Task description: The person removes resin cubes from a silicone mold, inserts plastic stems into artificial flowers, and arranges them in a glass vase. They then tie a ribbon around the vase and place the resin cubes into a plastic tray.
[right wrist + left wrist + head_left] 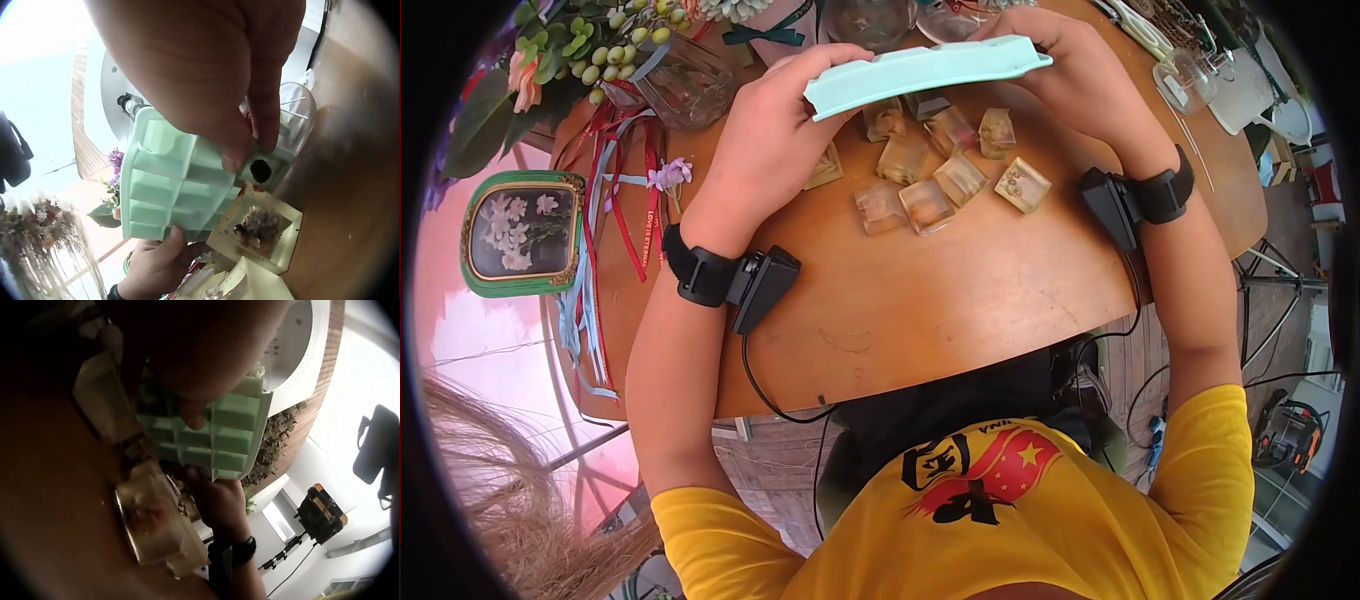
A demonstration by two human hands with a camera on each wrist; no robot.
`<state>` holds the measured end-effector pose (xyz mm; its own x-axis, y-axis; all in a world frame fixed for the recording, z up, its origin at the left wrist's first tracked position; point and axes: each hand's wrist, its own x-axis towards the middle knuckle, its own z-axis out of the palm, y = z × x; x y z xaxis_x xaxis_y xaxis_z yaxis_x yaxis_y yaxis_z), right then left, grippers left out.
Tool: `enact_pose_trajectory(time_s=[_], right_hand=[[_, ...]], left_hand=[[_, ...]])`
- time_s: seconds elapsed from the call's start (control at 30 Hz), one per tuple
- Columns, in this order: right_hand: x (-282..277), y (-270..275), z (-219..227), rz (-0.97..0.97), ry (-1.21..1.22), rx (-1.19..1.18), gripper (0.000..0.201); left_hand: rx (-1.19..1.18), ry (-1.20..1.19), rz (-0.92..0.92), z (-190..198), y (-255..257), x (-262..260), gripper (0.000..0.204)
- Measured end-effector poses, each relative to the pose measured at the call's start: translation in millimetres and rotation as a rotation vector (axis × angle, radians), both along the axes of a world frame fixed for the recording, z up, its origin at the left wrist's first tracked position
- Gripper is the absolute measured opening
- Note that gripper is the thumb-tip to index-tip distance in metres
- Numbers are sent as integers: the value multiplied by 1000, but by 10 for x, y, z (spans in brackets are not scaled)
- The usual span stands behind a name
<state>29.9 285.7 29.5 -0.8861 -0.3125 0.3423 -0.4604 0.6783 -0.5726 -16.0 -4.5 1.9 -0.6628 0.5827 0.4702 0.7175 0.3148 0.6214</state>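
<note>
A mint-green tray (930, 75) with square compartments is tilted up on its long edge over the table, its outer side toward me. My left hand (775, 135) grips one end, and the thumb (192, 415) lies over the compartments in the left wrist view. At the other end my right hand (1075, 80) pinches the tray, fingertips (234, 156) inside a corner compartment. A small dark round spot (260, 170) shows in that compartment. Below the tray lie several clear, yellowish cubes (927, 205) with dried bits inside; one block (256, 228) with a pale clump is close by.
Green-framed flower picture (522, 233) at the left, beside red and blue ribbons (640, 205). Glass jars (685, 82) and artificial flowers (525, 85) stand at the back left. Another glass vessel (1185, 80) and a white jug (1275, 105) stand at the right.
</note>
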Motion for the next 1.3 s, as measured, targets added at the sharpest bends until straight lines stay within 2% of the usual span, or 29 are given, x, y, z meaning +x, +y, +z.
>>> enact_pose_trajectory(time_s=[0.03,0.13,0.17,0.23,0.63,1.03,1.3], right_hand=[[-28,33,-37,-3,-76,-36,21],[-42,80,-142,106,101,-19,4],[-38,75,-126,96,75,-18,3],[-2,31,-87,74,17,-17,4],[22,-9,-45,64,19,38,4],[-3,-20,-90,77,92,-15,7],[-20,-39,-127,89,54,-36,8]], left_hand=[[5,4,-12,-31,-1,-24,34],[-20,34,-40,-12,3,-10,38],[-33,50,-47,4,6,-6,39],[-30,20,-48,-19,7,-6,40],[-49,55,-61,-3,2,-6,43],[-47,103,-59,-6,-21,-45,51],[-53,107,-48,-9,-33,-32,56]])
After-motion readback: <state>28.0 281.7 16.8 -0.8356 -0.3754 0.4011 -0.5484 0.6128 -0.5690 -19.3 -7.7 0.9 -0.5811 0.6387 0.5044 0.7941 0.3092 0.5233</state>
